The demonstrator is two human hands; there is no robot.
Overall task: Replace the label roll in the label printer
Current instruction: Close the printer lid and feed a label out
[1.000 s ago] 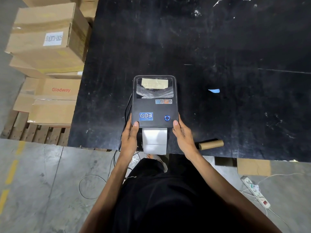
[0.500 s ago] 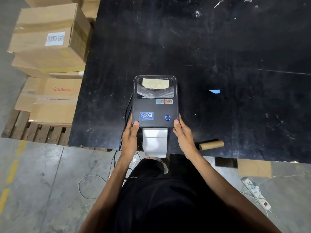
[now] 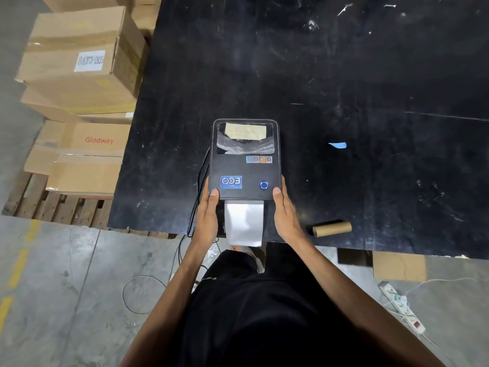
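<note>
**Both hands on the printer's near corners, label strip running out between them**

Seen from the head camera, the only view, the label printer [image 3: 244,160] sits flat on the black table [image 3: 344,75] close to its near edge, lid down. Its long axis runs straight away from the person. A roll shows through the clear window [image 3: 244,139] at the far end, and the blue power button [image 3: 263,185] glows near the front.

Left hand [image 3: 207,217] and right hand [image 3: 287,215] lie alongside the front of the printer, one at each near corner, thumbs resting on the top face. Both are pressed against the casing, fingers extended rather than curled into a fist, gripping nothing else. A white label strip [image 3: 244,225] comes out of the front slot and hangs toward the person, directly between the two hands, overhanging the table edge.

Judging by this, the lid is closed on the new roll. The strip's free end lies equally close to either hand.

An empty cardboard core [image 3: 332,229] lies on the table to the right, nearer the right hand but apart from it.
</note>
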